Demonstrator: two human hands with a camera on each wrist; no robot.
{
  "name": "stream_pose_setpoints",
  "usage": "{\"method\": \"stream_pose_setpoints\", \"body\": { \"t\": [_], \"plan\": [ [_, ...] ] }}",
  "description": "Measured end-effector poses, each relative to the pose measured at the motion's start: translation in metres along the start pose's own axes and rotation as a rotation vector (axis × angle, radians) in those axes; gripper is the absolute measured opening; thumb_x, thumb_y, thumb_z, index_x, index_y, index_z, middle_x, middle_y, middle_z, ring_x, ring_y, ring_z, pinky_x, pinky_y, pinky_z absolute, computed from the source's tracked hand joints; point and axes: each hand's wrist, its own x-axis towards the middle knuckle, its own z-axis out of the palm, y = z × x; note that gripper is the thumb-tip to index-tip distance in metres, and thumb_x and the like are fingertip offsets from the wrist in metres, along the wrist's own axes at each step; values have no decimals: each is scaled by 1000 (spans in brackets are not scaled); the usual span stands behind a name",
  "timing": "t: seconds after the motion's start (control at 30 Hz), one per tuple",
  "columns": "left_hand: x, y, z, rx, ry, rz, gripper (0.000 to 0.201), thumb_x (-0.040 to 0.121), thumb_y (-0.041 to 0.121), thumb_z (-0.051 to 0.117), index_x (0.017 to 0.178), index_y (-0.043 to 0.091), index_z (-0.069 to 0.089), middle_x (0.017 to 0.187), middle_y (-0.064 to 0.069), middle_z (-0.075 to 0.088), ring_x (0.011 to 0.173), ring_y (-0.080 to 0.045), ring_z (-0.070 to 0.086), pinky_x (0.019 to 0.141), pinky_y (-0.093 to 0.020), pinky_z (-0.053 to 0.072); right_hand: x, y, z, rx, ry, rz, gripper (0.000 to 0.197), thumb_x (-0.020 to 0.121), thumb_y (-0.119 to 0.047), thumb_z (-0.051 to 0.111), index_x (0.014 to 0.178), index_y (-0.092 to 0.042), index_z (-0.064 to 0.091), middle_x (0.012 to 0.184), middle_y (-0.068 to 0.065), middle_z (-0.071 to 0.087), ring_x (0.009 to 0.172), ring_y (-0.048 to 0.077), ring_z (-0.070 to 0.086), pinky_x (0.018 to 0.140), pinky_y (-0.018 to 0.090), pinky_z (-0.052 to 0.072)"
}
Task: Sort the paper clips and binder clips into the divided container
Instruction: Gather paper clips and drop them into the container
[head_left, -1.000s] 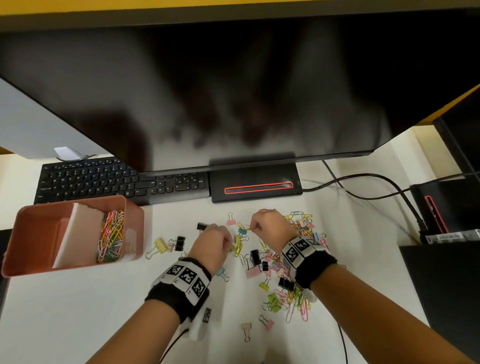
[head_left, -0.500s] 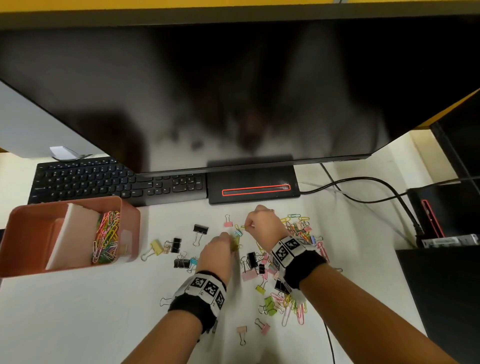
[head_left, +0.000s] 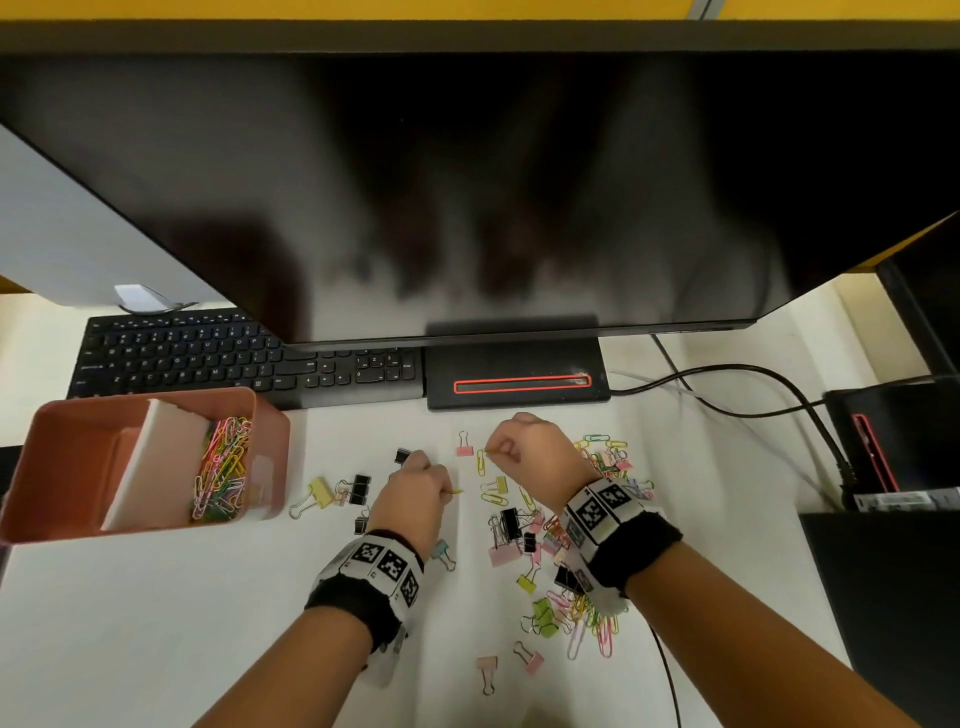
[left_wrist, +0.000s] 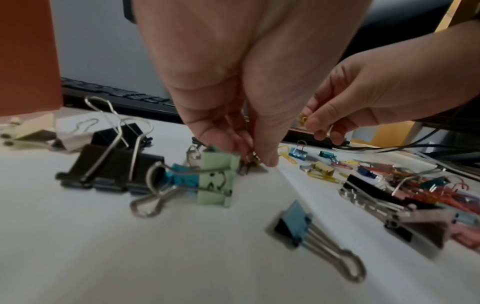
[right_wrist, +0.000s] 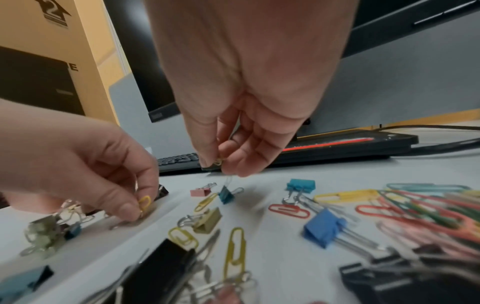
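Observation:
Loose paper clips and binder clips (head_left: 524, 525) lie scattered on the white desk. My left hand (head_left: 441, 491) is low over the desk and pinches a yellow paper clip (right_wrist: 144, 202) between thumb and forefinger. A hand's width to the right, my right hand (head_left: 498, 452) hovers with curled fingers that pinch a small yellowish paper clip (right_wrist: 219, 161). Just below it lies a teal binder clip (right_wrist: 227, 195). At the left stands the pink divided container (head_left: 52, 467). Its white divider (head_left: 156, 467) has coloured paper clips (head_left: 223, 467) in the compartment to its right.
A black keyboard (head_left: 234, 358) and the monitor's base (head_left: 519, 374) stand just behind the clips, under the big dark monitor. Black cables (head_left: 753, 379) run to devices at the right. Black and yellow binder clips (head_left: 343, 491) lie between the container and my left hand.
My left hand has drawn a little to the left, away from the right hand, and a yellow paper clip now pokes out of its fingers. The right hand has barely moved.

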Motion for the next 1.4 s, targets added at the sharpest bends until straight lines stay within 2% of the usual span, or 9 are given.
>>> {"method": "stream_pose_setpoints", "body": {
  "t": [0.17,0.33,0.47,0.63,0.87,1.03,1.1,1.23,1.4],
  "plan": [
    [-7,5,-3,-89,33,166,9,88,17,55,91,14,63,85,1,52,77,-17,52,70,-23,38,-23,12,-4,-75,-93,29,13,89,-21,58,100,-18,63,98,-2,62,85,11,59,76,19,47],
    [-2,20,9,15,-115,295,30,93,19,48,121,24,56,105,-4,57,99,-20,54,85,-28,44,-40,23,4,-46,-66,183,23,86,-21,61,108,-16,59,94,0,68,81,11,60,78,25,52],
    [4,23,18,7,-46,223,29,93,18,47,119,23,56,105,-3,57,100,-23,54,84,-30,46,-39,26,18,-82,-44,252,14,86,-21,59,99,-17,61,99,2,66,87,17,61,75,27,50],
    [10,28,17,81,-39,184,17,91,18,46,99,17,61,97,-2,50,94,-24,53,78,-30,44,-37,22,21,-142,-46,192,14,85,-11,55,87,-10,68,97,5,64,84,19,63,71,26,51],
    [6,31,17,93,-52,172,13,91,13,44,98,17,55,98,-4,53,92,-24,53,78,-32,45,-44,22,15,-77,-91,128,20,86,-11,54,101,-16,65,100,2,67,94,18,62,81,26,50],
    [-1,26,15,-69,-23,145,13,91,12,46,79,18,44,84,-1,55,78,-19,52,68,-26,42,-47,27,-17,-20,21,82,17,90,-12,53,97,-11,68,98,6,66,86,16,61,78,23,51],
    [-2,23,11,-209,63,78,4,90,14,52,87,16,53,83,2,59,75,-16,55,68,-25,44,-42,37,-28,-31,75,108,15,89,-12,54,94,-10,68,97,7,64,86,19,60,78,29,51],
    [5,27,4,-349,175,-17,21,88,12,58,110,10,59,94,-2,65,81,-14,56,79,-18,40,-24,56,-31,-225,144,217,15,84,-21,55,91,-9,62,92,2,65,82,18,60,78,32,50],
    [23,34,7,-335,149,-108,26,87,13,59,112,7,60,107,-12,67,99,-25,61,85,-25,43,-20,51,-22,-456,19,146,21,85,-34,59,90,-14,66,101,-1,55,88,18,56,82,36,47]
  ]
}}
